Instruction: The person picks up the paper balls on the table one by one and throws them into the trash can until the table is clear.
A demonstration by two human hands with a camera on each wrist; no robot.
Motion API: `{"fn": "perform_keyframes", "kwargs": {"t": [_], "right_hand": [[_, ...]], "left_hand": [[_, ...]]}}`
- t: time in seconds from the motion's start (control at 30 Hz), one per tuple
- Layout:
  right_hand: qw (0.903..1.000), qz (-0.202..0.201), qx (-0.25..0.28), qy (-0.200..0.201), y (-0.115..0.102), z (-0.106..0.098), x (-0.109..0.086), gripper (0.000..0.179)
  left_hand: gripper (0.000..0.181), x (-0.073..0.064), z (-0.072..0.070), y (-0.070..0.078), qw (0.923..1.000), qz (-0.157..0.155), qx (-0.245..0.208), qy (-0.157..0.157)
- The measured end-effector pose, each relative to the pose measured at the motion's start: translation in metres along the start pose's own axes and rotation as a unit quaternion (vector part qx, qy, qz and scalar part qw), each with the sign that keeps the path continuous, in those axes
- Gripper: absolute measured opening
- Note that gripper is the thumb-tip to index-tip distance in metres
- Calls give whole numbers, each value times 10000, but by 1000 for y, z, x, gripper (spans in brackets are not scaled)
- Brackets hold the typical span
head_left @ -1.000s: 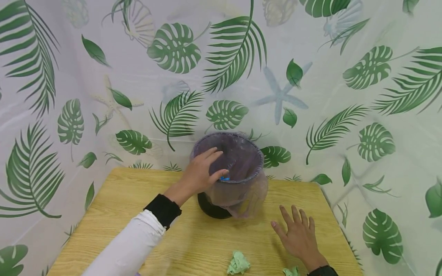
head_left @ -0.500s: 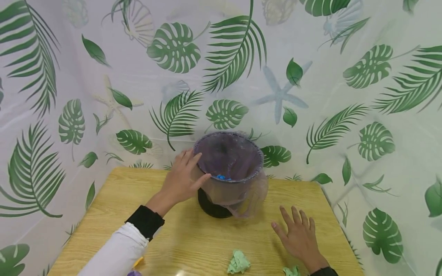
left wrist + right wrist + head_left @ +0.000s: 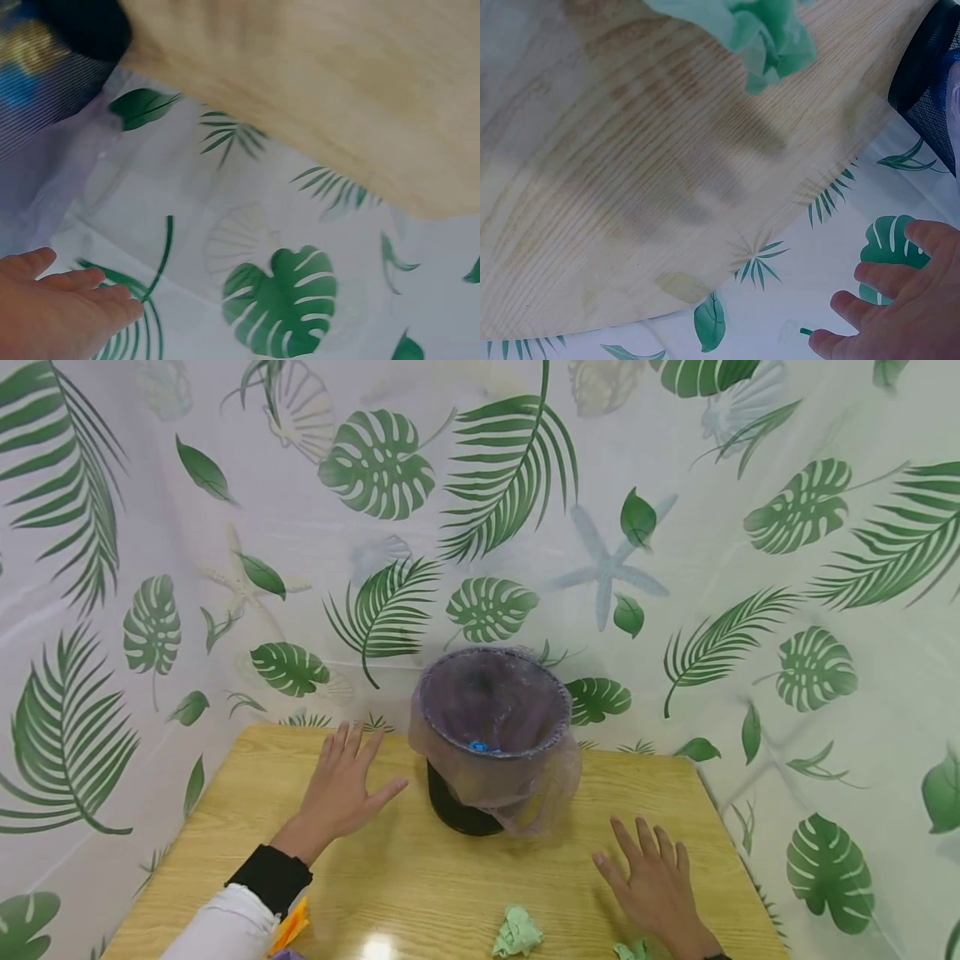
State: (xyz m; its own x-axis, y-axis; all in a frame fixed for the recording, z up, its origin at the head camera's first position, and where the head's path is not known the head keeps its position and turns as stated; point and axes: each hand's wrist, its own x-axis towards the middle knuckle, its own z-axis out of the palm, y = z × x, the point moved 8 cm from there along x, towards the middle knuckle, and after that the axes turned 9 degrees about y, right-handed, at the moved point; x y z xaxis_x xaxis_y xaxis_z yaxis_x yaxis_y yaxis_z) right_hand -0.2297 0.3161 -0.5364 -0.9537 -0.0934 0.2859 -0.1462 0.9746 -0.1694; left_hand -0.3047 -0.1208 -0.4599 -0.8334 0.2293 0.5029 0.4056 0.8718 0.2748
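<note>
A mesh wastebasket (image 3: 467, 814) with a black base stands at the back of the table, lined with a sheer purple bag (image 3: 551, 785) folded over its rim. Crumpled blue paper (image 3: 480, 747) shows inside; through the mesh in the left wrist view, a yellow lump (image 3: 34, 49) also shows. Left of the basket, my left hand (image 3: 337, 789) has its fingers spread and holds nothing. My right hand (image 3: 656, 885) hovers over the right of the table, fingers apart. Near it lie two crumpled green papers, one (image 3: 517, 932) in the front middle, another (image 3: 632, 950) by the right wrist.
Beside the left sleeve lie a crumpled orange paper (image 3: 291, 927) and a purple one (image 3: 287, 954), partly hidden. The wooden table (image 3: 420, 885) backs onto a leaf-printed curtain (image 3: 525, 527), which also rises along both sides.
My left hand has drawn back from over the wastebasket's opening to the left, bringing the orange and purple papers into view. The right hand has barely shifted.
</note>
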Motion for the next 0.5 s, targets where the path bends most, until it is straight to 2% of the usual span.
{"fn": "perform_keyframes", "kwargs": {"t": [0.23, 0.5], "right_hand": [[9999, 105, 37, 82, 0, -6, -5, 69], [9999, 54, 74, 77, -1, -4, -11, 70]], "left_hand": [[87, -32, 15, -23, 9994, -135, 263, -194], [88, -58, 27, -39, 9984, -242, 429, -269]]}}
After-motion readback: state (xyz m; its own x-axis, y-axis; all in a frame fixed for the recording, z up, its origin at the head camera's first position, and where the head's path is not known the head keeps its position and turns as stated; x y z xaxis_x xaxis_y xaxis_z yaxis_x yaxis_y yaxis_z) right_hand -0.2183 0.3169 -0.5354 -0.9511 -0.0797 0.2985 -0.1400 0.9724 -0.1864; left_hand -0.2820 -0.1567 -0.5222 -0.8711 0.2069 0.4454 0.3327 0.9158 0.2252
